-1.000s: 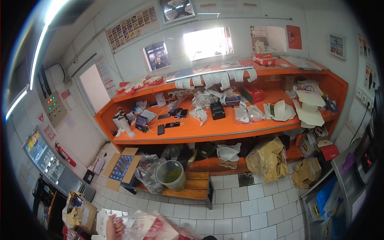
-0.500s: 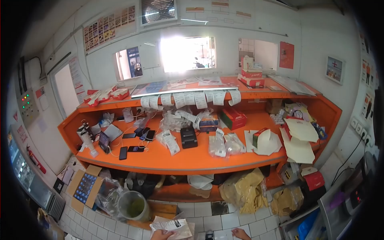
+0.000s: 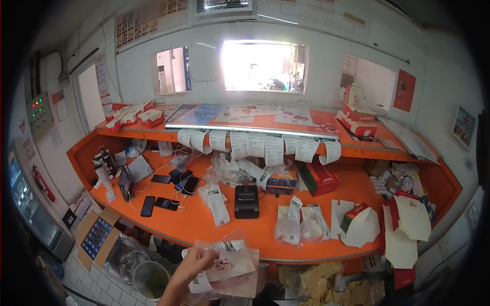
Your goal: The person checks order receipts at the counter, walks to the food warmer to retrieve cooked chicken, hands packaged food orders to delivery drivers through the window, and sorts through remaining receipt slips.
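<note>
My left hand (image 3: 200, 261) is closed, its fingers pinching the top of a clear plastic bag (image 3: 232, 273). Inside the bag sits a pale paper packet with red print, and a white receipt shows near its upper edge. The bag hangs in front of the counter's near edge. My right hand is out of view. Straight beyond the bag, on the orange counter (image 3: 168, 217), stand a black receipt printer (image 3: 246, 201) and another bag with a long receipt (image 3: 218, 205).
Phones (image 3: 148, 206) with cables lie on the counter's left. Two bagged orders (image 3: 301, 222) and an open white box (image 3: 357, 224) are on the right. Receipts (image 3: 265, 148) hang from the upper shelf. Below stand a clear bin (image 3: 152, 280) and a bottle carton (image 3: 98, 237).
The view has come closer to the counter. My left hand has risen with the bag towards the counter edge. My right hand, at the bottom before, has left the view.
</note>
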`<action>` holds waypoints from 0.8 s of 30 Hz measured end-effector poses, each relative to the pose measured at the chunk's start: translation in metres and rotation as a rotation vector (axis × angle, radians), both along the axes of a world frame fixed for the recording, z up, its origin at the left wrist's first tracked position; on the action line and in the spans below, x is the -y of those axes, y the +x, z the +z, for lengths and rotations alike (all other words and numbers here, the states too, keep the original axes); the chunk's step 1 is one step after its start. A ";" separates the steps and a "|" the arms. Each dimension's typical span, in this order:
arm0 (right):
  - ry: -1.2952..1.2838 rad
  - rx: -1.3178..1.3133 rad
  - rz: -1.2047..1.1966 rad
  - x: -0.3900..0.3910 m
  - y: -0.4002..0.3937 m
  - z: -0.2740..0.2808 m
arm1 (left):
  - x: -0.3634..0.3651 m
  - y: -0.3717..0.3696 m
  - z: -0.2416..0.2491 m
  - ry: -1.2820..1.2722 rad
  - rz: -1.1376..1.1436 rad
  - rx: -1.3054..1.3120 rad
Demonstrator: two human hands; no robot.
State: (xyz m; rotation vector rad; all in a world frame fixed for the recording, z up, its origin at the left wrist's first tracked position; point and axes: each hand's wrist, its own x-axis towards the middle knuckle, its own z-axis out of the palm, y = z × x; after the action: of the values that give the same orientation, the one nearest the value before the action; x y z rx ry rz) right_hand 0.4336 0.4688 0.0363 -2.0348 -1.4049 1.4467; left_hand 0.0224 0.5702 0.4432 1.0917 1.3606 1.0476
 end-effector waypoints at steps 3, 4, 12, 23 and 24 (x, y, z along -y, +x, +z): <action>0.160 0.026 0.234 -0.099 -0.011 0.008 | -0.064 0.008 -0.002 -0.006 0.004 0.255; 0.208 0.046 0.306 -0.130 -0.015 0.008 | -0.086 0.011 0.004 -0.082 0.009 0.347; 0.612 -0.290 0.421 -0.327 -0.127 0.214 | -0.164 0.017 0.032 -0.453 0.054 0.146; 0.645 -0.512 0.580 -0.330 -0.214 0.250 | -0.157 0.003 0.098 -0.235 -0.382 0.052; 0.647 -0.512 0.577 -0.329 -0.214 0.251 | -0.163 0.005 0.096 -0.230 -0.373 0.052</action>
State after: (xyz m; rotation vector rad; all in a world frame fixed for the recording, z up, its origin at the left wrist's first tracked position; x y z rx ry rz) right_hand 0.2196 0.7974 0.2871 -0.8327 -1.9483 1.3098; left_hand 0.0269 0.7337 0.5390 1.0848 1.1465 0.6266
